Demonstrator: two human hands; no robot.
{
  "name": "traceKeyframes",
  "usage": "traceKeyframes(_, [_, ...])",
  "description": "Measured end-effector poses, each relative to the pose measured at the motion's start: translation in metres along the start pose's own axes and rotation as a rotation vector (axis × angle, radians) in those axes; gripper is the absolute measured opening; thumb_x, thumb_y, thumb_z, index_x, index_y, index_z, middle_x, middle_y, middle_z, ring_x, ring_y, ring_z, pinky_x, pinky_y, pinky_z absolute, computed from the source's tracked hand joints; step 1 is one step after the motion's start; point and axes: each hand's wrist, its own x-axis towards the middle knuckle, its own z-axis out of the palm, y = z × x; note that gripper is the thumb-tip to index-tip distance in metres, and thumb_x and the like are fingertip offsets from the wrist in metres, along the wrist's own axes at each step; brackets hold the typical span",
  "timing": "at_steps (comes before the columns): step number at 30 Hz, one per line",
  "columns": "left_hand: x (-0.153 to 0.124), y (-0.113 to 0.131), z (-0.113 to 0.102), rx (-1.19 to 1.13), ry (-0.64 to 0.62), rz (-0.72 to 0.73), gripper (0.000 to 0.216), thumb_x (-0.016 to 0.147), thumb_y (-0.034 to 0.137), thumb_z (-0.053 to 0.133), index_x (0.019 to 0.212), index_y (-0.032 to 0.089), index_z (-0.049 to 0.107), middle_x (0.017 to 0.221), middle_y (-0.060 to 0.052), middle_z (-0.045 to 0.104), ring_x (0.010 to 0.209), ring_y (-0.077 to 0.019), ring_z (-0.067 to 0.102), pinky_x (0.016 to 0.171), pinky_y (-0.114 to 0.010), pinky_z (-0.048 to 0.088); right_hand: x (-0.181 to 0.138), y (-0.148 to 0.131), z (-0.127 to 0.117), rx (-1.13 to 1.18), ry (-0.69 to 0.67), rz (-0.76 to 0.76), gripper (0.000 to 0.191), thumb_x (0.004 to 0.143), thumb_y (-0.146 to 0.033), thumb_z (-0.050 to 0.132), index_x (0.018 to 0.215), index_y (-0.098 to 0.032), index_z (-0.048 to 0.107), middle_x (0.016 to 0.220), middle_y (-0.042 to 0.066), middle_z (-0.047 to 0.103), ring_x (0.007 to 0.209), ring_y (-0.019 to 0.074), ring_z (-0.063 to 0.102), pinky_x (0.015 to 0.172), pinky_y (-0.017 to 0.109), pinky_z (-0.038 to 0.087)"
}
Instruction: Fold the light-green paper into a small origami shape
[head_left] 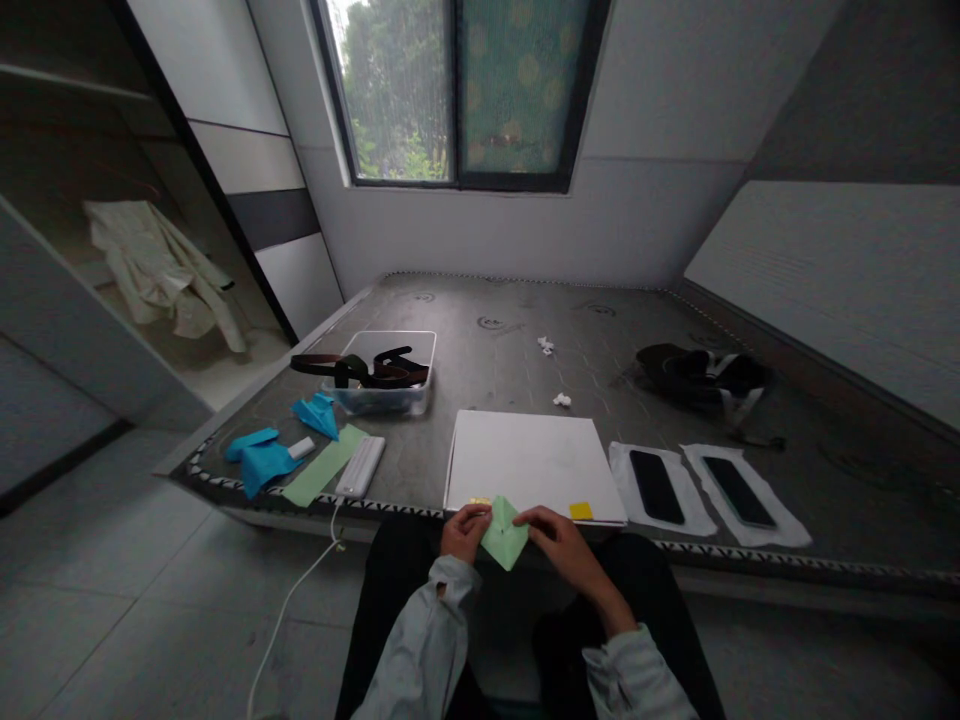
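Here, left hand (465, 532) and right hand (559, 537) both pinching a folded green paper (504, 537), just off the near edge of the grey mattress (510, 350), white board (529, 462) beside it.

1. We see a dark-framed window (457, 90) in the white far wall (645, 220). Trees show through its left pane, and a patterned green screen (517, 80) covers the right.
2. Dull daylight enters there.
3. At left stands an open wardrobe (67, 150) with a pale garment (157, 265) hanging inside.
4. A grey platform (510, 330) fills the middle, meeting a grey panelled wall (847, 290) at right.
5. Near us lies a grey tiled floor (112, 600).
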Motion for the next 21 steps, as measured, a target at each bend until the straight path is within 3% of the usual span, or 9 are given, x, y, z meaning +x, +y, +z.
traceKeyframes(3, [-0.003,-0.001,0.003,0.0,0.003,0.0,0.041,0.046,0.042,0.086,0.072,0.011,0.076,0.071,-0.011,0.076,0.066,-0.0209,0.07,0.061,-0.025,0.054,-0.003,-0.008,-0.004,-0.025,-0.05,-0.102,0.033,0.075,-0.017,0.049,0.101,-0.022,0.069,0.102,0.005,0.068,0.099,0.0202,0.061,0.09,0.034,0.047])
traceKeyframes(6, [-0.007,0.001,0.007,-0.004,0.01,0.013,0.043,0.05,0.044,0.084,0.077,0.012,0.077,0.076,-0.012,0.076,0.07,-0.0229,0.071,0.066,-0.028,0.055,-0.005,-0.012,-0.005,-0.094,-0.084,-0.13,0.034,0.074,-0.019,0.059,0.107,-0.023,0.069,0.106,0.006,0.067,0.101,0.0213,0.061,0.092,0.035,0.045])
traceKeyframes(10, [-0.013,0.008,0.01,0.055,-0.033,0.052,0.046,0.053,0.052,0.081,0.077,0.013,0.078,0.08,-0.012,0.077,0.077,-0.0253,0.071,0.07,-0.031,0.056,-0.003,-0.011,-0.003,-0.139,-0.008,-0.078,0.021,0.077,-0.032,0.065,0.093,-0.021,0.073,0.095,0.005,0.07,0.092,0.0214,0.064,0.087,0.032,0.047])
traceKeyframes(14, [-0.019,0.015,0.01,0.016,-0.145,0.015,0.06,0.063,0.068,0.066,0.084,0.013,0.077,0.088,-0.012,0.076,0.079,-0.0269,0.07,0.065,-0.033,0.058,0.001,-0.009,-0.002,-0.187,0.14,-0.007,0.031,0.084,-0.043,0.056,0.077,-0.018,0.072,0.082,0.006,0.072,0.081,0.0217,0.065,0.078,0.031,0.048])
traceKeyframes(18, [-0.024,0.015,0.013,0.017,-0.16,0.043,0.06,0.05,0.059,0.08,0.086,0.011,0.075,0.085,-0.012,0.076,0.079,-0.0275,0.07,0.068,-0.034,0.059,0.003,-0.005,0.001,-0.141,0.188,0.046,0.033,0.081,-0.047,0.057,0.078,-0.018,0.071,0.08,0.007,0.072,0.079,0.023,0.066,0.074,0.032,0.05])
traceKeyframes(21, [-0.025,0.014,0.017,0.033,-0.098,0.042,0.054,0.049,0.053,0.083,0.083,0.012,0.074,0.075,-0.01,0.075,0.072,-0.0248,0.071,0.064,-0.031,0.06,0.005,0.001,0.005,0.036,0.201,0.088,0.036,0.076,-0.049,0.063,0.093,-0.018,0.069,0.079,0.005,0.071,0.076,0.0221,0.067,0.071,0.032,0.053])
